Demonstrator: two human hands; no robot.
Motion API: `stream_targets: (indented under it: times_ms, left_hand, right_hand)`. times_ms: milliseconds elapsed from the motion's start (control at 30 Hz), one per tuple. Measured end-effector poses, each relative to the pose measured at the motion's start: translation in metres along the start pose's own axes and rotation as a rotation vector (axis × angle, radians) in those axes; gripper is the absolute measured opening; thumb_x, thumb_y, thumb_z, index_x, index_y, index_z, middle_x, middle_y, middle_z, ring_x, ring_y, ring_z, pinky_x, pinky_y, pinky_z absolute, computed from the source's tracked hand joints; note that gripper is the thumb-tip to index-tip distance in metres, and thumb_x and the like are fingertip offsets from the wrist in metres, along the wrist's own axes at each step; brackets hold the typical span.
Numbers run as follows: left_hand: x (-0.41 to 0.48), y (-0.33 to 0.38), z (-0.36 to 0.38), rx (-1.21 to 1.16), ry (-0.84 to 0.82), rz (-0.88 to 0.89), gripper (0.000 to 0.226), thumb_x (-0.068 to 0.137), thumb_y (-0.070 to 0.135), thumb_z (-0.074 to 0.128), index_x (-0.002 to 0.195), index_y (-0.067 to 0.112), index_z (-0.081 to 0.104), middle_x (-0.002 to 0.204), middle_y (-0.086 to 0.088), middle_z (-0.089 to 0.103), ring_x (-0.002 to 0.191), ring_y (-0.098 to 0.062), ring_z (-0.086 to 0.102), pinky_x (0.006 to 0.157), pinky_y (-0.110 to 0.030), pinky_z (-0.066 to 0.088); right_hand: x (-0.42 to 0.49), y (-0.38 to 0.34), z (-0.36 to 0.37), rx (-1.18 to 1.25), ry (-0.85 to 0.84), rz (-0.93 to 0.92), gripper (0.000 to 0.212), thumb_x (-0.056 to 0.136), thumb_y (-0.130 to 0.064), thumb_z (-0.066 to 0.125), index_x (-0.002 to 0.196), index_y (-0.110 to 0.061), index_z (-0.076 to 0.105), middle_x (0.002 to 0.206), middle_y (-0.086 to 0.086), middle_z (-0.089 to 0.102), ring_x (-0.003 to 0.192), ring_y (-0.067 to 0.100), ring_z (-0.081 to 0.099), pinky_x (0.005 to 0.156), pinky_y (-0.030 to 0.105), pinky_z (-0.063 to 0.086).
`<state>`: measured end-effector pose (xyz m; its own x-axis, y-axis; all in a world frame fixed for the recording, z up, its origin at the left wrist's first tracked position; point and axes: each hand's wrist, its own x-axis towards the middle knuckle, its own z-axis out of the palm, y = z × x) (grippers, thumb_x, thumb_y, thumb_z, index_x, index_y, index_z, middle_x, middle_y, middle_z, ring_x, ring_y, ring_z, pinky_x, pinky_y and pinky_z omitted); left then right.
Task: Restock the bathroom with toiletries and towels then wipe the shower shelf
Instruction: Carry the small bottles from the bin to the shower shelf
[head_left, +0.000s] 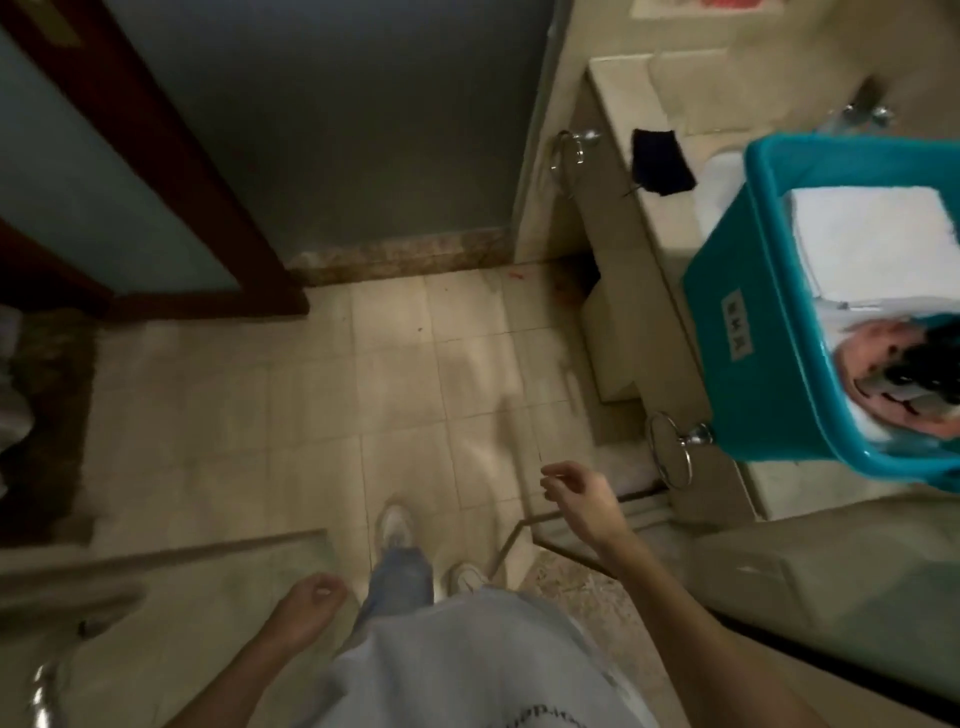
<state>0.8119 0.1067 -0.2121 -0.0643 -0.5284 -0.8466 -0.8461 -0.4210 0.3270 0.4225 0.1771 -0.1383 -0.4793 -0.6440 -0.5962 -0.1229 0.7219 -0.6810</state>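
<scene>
A teal plastic basket (753, 332) stands on the beige counter (670, 218) at the right. Folded white towels (872, 239) lie in it, with pink and dark items (904, 374) at its near end. A dark cloth (661, 162) lies on the counter behind the basket. My right hand (582, 501) hangs over the tiled floor left of the counter, fingers loosely curled, holding nothing. My left hand (306, 608) hangs low beside my leg, fingers loosely curled and empty.
Two chrome towel rings (569, 148) (675, 447) hang on the counter's front. A dark wooden door (156, 171) stands at the left, with a glass panel edge (156, 558) near my left hand. My feet (397, 525) stand on the beige floor tiles (311, 395).
</scene>
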Motion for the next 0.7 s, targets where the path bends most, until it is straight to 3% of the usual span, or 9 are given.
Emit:
stream_targets:
  times_ms: [67,133,267,367,433,533,700]
  left_hand:
    - [0.019,0.015,-0.018,0.074,-0.03,0.035,0.016,0.081,0.037,0.067,0.089,0.023,0.07,0.095,-0.003,0.074,0.097,-0.025,0.071,0.09,-0.033,0.052]
    - [0.037,0.043,-0.037,0.143,-0.074,0.075,0.014,0.088,0.036,0.064,0.094,0.024,0.069,0.096,0.002,0.072,0.096,-0.021,0.069,0.086,-0.029,0.05]
    - [0.07,0.116,-0.068,0.166,-0.09,0.168,0.013,0.091,0.035,0.064,0.096,0.025,0.069,0.099,-0.002,0.071,0.094,-0.022,0.068,0.088,-0.032,0.054]
    - [0.093,0.185,-0.084,0.215,-0.116,0.271,0.023,0.08,0.046,0.062,0.093,0.027,0.069,0.095,0.0,0.071,0.094,-0.022,0.069,0.089,-0.034,0.054]
    - [0.099,0.24,-0.083,0.255,-0.149,0.367,0.023,0.076,0.046,0.06,0.091,0.031,0.068,0.095,0.0,0.071,0.093,-0.021,0.068,0.089,-0.034,0.054]
    - [0.092,0.339,-0.067,0.291,-0.163,0.556,0.005,0.092,0.029,0.065,0.093,0.034,0.066,0.1,0.004,0.071,0.095,-0.013,0.066,0.082,-0.023,0.049]
    - [0.037,0.523,-0.028,0.214,-0.206,0.972,0.015,0.097,0.029,0.062,0.112,0.03,0.067,0.106,0.017,0.069,0.101,0.005,0.063,0.084,-0.007,0.046]
  right_hand:
    - [0.011,0.0,0.001,0.103,0.105,0.043,0.014,0.097,-0.016,0.061,0.109,-0.018,0.068,0.101,0.001,0.072,0.096,0.02,0.07,0.088,0.036,0.058]
    - [0.021,0.001,0.006,0.23,0.198,0.123,0.013,0.097,-0.013,0.061,0.106,-0.016,0.069,0.101,0.005,0.073,0.097,0.023,0.071,0.094,0.042,0.057]
    - [0.029,-0.01,0.019,0.28,0.252,0.233,0.019,0.097,-0.018,0.06,0.114,-0.014,0.066,0.106,0.008,0.07,0.093,0.027,0.07,0.08,0.042,0.061]
    - [0.039,-0.02,0.02,0.221,0.247,0.228,0.025,0.098,-0.023,0.06,0.122,-0.016,0.064,0.114,0.004,0.068,0.097,0.018,0.067,0.067,0.026,0.056]
    - [0.044,-0.032,0.011,0.23,0.268,0.208,0.022,0.099,-0.024,0.059,0.119,-0.021,0.065,0.117,0.002,0.068,0.104,0.016,0.065,0.072,0.021,0.052]
    - [0.049,-0.071,-0.025,0.28,0.367,0.035,0.017,0.099,-0.026,0.059,0.115,-0.028,0.065,0.112,-0.01,0.069,0.104,0.004,0.065,0.09,0.025,0.054]
    - [0.047,-0.158,-0.128,0.2,0.681,-0.4,0.02,0.096,-0.018,0.063,0.115,-0.022,0.069,0.108,-0.014,0.07,0.102,0.006,0.067,0.089,0.02,0.052]
